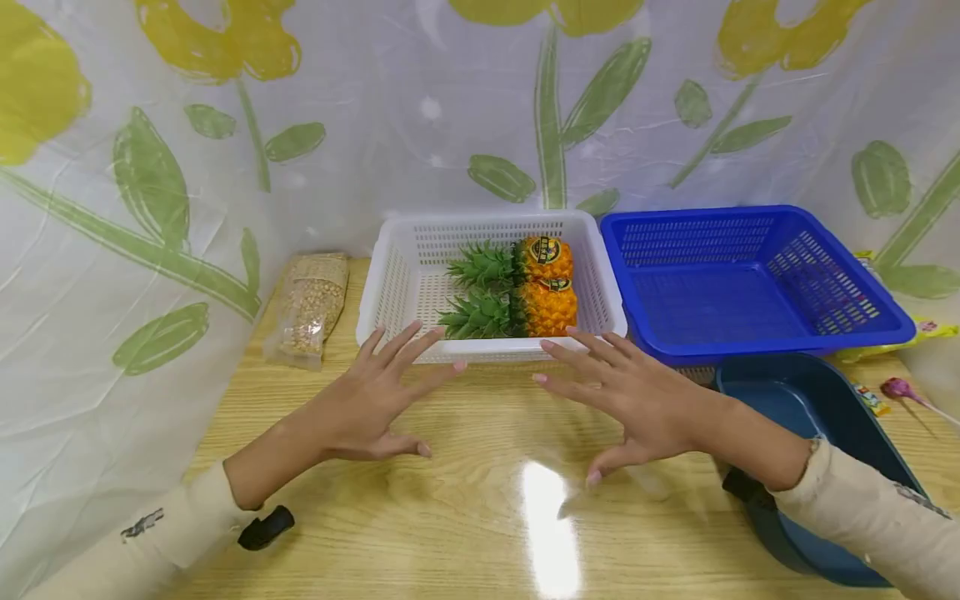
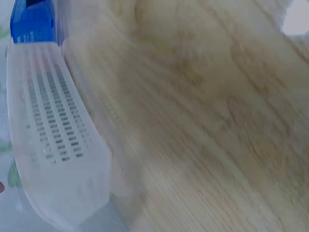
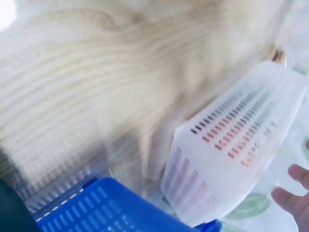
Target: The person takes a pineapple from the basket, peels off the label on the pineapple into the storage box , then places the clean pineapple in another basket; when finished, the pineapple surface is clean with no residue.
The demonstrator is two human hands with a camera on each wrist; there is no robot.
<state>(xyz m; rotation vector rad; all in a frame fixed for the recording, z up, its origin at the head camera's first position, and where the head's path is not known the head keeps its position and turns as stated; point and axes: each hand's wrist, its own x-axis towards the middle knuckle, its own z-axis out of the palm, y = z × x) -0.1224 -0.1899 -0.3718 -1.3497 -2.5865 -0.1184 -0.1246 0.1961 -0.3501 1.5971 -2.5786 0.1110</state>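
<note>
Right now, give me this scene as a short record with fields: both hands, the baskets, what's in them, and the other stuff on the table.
left hand: open, fingers spread, over the table, holding nothing
right hand: open, fingers spread, holding nothing
white basket: just beyond both hands
contents: two pineapples, side by side, leaves pointing left
blue basket: right of the white one
dark blue tub: under the right forearm
bag of grain: left of the white basket
</note>
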